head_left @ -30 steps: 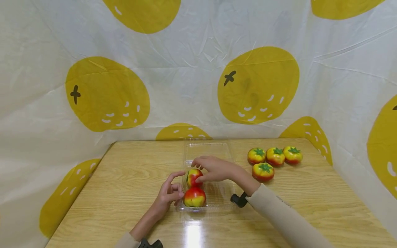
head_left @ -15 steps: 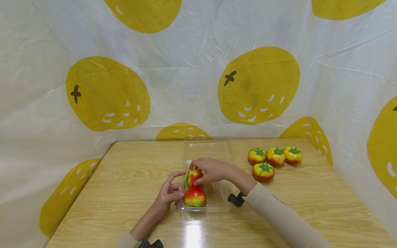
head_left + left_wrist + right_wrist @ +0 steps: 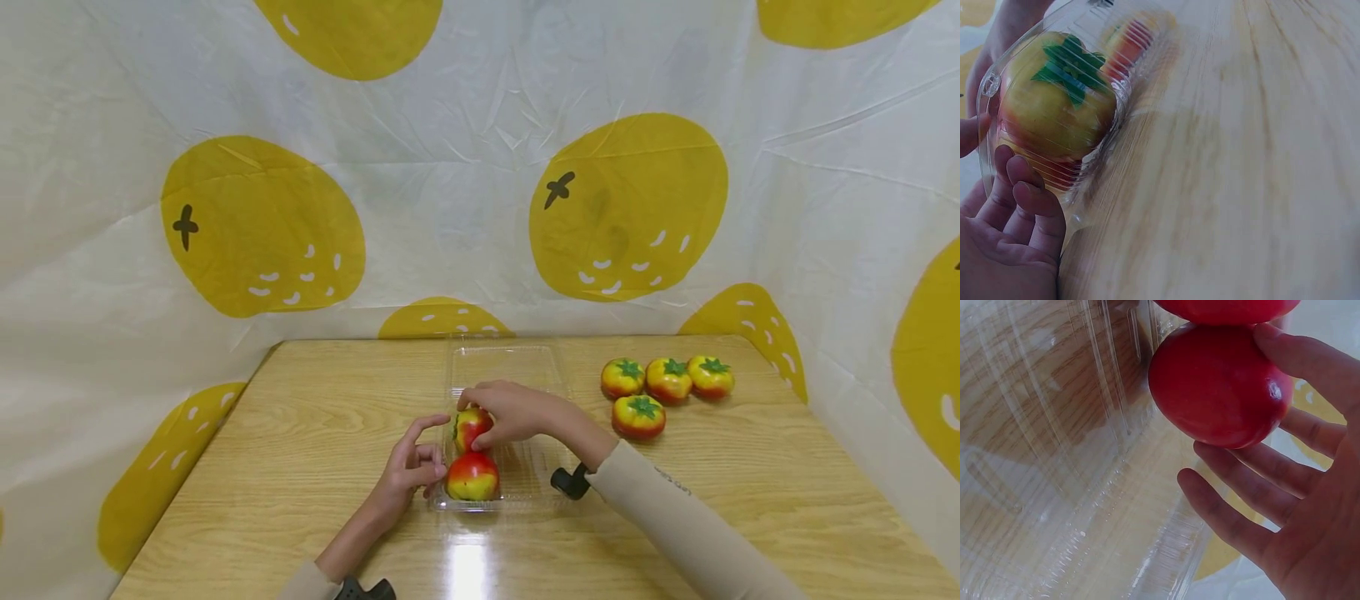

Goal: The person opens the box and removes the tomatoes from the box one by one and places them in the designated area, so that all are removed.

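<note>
A clear plastic clamshell box [image 3: 536, 467] lies with its lid laid back on the table. Inside, along its left side, are two glossy red-and-yellow fruits with green leafy crowns, on their sides: a near one [image 3: 472, 477] and a far one [image 3: 470, 428]. My right hand [image 3: 517, 412] holds the far fruit between thumb and fingers; in the right wrist view this fruit [image 3: 1219, 387] touches its neighbour. My left hand [image 3: 405, 471] rests by the box's left wall, fingers loosely bent. The left wrist view shows its fingertips [image 3: 1025, 187] close against the ribbed clear side.
Several similar fruits [image 3: 637, 417] stand crown-up on the wooden table [image 3: 337, 392], to the right of the box. A white cloth [image 3: 450, 225] printed with big yellow fruits hangs behind and at both sides. Dark straps with cameras [image 3: 572, 482] sit on the wrists.
My right hand has lowered slightly and moved left, closing its fingers round the far fruit. Both fruits and my left hand look unmoved.
</note>
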Motion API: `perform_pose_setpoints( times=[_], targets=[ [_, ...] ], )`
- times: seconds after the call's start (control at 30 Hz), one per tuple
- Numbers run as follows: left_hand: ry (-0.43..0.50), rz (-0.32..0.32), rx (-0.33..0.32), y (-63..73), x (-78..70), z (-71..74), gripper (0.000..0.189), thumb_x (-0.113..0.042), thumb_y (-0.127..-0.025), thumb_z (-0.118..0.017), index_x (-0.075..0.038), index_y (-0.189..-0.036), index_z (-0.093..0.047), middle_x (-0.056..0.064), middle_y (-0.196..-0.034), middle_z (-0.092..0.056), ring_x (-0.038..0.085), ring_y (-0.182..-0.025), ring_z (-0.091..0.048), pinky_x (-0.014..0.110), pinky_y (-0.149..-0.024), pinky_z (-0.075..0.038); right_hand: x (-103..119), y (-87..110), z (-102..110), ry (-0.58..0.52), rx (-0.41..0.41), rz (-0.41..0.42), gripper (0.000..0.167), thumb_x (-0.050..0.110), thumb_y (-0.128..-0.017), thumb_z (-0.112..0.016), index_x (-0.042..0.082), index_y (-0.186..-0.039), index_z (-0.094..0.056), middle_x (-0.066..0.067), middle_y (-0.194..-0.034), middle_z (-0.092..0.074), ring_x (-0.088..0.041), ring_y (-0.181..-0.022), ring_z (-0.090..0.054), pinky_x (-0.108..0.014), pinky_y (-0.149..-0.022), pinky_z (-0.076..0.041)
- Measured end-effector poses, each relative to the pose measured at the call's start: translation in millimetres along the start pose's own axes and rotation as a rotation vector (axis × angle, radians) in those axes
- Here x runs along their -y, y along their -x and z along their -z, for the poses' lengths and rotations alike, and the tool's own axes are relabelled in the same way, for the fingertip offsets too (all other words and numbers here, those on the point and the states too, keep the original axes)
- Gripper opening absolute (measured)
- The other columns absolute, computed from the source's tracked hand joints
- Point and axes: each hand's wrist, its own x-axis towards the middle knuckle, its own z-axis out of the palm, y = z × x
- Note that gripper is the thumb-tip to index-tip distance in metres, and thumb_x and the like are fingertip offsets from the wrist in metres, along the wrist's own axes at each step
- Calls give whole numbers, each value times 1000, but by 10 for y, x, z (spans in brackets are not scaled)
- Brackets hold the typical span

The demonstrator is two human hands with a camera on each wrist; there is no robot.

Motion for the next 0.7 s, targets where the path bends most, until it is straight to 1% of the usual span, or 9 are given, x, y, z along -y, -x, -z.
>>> perform_pose_setpoints(
  times=[0.23, 0.4, 0.5, 0.57, 0.63, 0.7],
  targets=[
    [-1, 8, -5, 1, 6, -4, 65, 1, -92, -55, 6, -151, -28, -3, -73, -55, 12, -56, -45, 21, -50, -43, 3, 46, 62, -15, -20, 4, 46, 31, -88, -81, 16, -127, -62, -1, -117, -66, -15, -99, -59, -32, -90, -53],
    [-2, 8, -4, -6, 9, -5, 65, 1, -92, -55, 7, -151, -28, -3, -73, -55, 11, -57, -46, 21, -51, -43, -14, 92, 111, -19, -53, 38, 45, 30, -87, -82, 15, -125, -62, 0, -116, -66, -15, -100, -59, -31, -88, -53],
    [-2, 7, -3, -10, 5, -7, 66, 1, -92, -55, 8, -151, -27, -3, -73, -55, 10, -57, -46, 21, -50, -43, -24, 121, 146, -32, -74, 61, 45, 29, -87, -82, 15, -124, -62, -1, -114, -66, -16, -97, -59, -30, -84, -52],
    [2, 8, -5, -9, 1, -10, 66, 1, -92, -56, 7, -152, -27, -4, -73, -56, 10, -57, -46, 22, -50, -43, -33, 140, 165, -41, -84, 68, 45, 29, -87, -82, 14, -124, -61, -2, -115, -67, -17, -97, -59, -29, -83, -52],
    [3, -1, 0, -9, -6, -10, 66, 2, -92, -55, 8, -151, -27, -3, -73, -55, 12, -56, -45, 23, -49, -42, -41, 158, 182, -49, -90, 73, 45, 28, -88, -82, 14, -125, -61, -4, -117, -67, -19, -99, -60, -29, -82, -53],
    [5, -4, 0, -5, -12, -11, 65, 2, -92, -55, 8, -151, -27, -3, -74, -56, 15, -55, -44, 24, -49, -42, -53, 174, 192, -60, -95, 71, 45, 28, -88, -81, 14, -125, -61, -4, -120, -67, -19, -104, -62, -30, -84, -55]
  ],
)
